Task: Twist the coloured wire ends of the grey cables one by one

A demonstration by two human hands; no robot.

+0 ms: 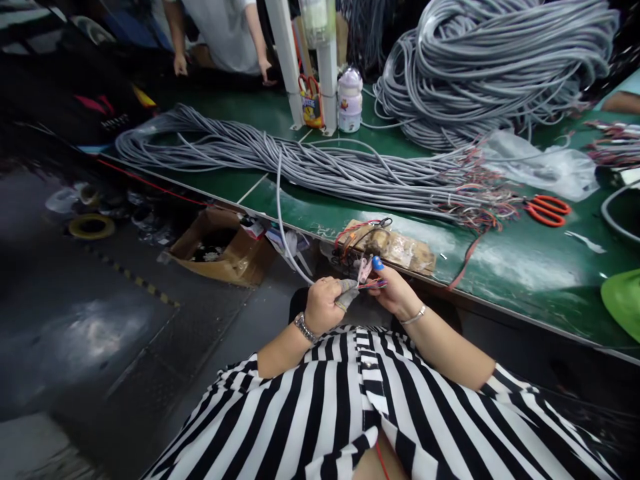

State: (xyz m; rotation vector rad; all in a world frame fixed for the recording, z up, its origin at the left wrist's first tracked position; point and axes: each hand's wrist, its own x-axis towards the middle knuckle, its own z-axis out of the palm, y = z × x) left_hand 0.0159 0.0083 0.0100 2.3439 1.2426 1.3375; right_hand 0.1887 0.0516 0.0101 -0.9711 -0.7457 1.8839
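Note:
My left hand [324, 305], with pale coverings on its fingertips, is closed around a grey cable [283, 230] near its end. Thin coloured wires [373, 284] fan out of that end towards my right hand [394, 291]. My right hand, wearing a blue cover on one fingertip, pinches those wires at their tips. A small pinkish piece [365, 268] shows between the two hands; what it is, I cannot make out. Just beyond them, a wooden board [407, 252] with a dark fixture and thin leads lies at the table edge.
A long bundle of grey cables [320, 163] with bared wire ends crosses the green table [520, 293]. Orange-handled scissors [547, 210] lie at its right end. Behind are a large cable coil [495, 60] and a bottle [349, 100]. A cardboard box [220, 257] stands below; another person [220, 33] is across.

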